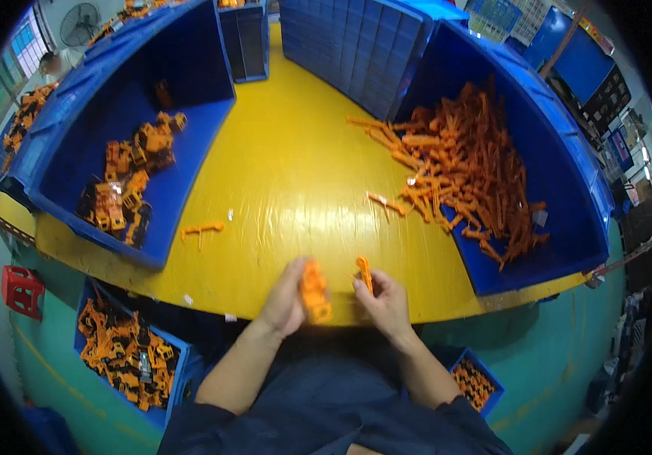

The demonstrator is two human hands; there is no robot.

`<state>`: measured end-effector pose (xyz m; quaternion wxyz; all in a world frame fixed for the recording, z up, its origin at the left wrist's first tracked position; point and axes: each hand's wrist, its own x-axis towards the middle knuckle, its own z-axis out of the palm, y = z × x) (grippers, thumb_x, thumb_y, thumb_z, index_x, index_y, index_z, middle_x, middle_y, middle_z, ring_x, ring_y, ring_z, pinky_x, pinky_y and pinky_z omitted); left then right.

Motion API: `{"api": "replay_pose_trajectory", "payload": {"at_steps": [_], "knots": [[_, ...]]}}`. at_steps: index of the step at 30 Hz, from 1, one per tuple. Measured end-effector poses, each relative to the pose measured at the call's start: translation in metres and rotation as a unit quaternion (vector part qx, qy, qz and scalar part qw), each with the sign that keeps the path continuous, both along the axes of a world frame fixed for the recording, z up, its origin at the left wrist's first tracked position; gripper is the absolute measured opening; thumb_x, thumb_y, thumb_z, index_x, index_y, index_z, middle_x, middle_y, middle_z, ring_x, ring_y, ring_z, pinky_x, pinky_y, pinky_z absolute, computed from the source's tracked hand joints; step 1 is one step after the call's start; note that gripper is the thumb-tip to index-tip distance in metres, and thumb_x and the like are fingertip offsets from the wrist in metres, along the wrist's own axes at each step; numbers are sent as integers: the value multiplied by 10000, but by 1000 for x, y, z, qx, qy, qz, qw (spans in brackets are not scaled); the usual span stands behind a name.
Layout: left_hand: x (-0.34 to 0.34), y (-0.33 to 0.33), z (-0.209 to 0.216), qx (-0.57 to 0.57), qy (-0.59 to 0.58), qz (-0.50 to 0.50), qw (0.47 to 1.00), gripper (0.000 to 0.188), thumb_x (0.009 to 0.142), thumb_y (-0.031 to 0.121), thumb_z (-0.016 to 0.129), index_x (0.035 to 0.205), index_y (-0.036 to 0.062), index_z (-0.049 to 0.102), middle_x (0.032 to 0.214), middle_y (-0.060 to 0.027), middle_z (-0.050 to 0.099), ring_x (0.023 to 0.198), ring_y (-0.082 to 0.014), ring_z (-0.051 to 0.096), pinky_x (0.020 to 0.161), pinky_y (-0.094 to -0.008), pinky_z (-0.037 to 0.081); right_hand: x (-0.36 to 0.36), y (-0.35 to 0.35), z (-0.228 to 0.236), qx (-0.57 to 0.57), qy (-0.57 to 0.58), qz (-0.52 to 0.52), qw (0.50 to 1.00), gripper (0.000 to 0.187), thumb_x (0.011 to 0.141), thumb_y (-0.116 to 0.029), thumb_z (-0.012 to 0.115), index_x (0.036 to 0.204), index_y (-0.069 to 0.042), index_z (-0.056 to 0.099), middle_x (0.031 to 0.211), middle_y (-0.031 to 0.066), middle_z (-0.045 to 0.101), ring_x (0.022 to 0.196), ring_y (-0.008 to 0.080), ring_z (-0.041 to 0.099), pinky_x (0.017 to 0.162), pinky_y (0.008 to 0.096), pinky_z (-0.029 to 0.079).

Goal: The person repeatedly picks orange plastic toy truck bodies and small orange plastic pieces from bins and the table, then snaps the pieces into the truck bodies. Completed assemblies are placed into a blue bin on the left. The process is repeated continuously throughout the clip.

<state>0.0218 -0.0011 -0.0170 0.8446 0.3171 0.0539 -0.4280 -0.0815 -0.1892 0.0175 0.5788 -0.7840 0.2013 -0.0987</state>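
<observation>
My left hand [283,302] is closed round a chunky orange plastic toy part [314,291], slightly blurred, above the table's near edge. Opposite it, my right hand [389,307] pinches a slim orange plastic arm piece [365,274] that points up and away from me. The two parts are apart. Beyond my left hand, a loose orange arm piece [203,228] lies on the yellow table [296,152]. Another arm piece [387,203] lies farther right, close to a large heap of similar orange arm pieces [462,152].
The heap spills from a tipped blue bin [568,189] on the right. At left, a blue bin [208,125] holds several orange-and-black toy vehicles [110,205]. Below the table stand a blue crate [178,375] of toy vehicles and a smaller blue crate [495,398] of orange parts. A red stool [21,292] is far left.
</observation>
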Motion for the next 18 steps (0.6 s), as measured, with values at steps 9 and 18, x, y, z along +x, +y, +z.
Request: {"api": "replay_pose_trajectory", "payload": {"at_steps": [9,18], "knots": [[-16,7,29,-20,-78,37,996,384,1163,370,436,1326,57,589,1131,-77,708,977,-158,709,894,-315,592,6,31,50,104,-28,93,990,187,976,-68,714,1126,43,727,994,89,764,907,129,709,830,284,561],[-19,7,33,-15,-24,67,997,435,1174,393,385,1385,55,562,1192,-93,683,1063,-155,686,947,-323,574,21,36,50,-178,-129,127,967,247,825,-71,801,1062,-17,756,898,144,698,809,328,701,728,385,567]]}}
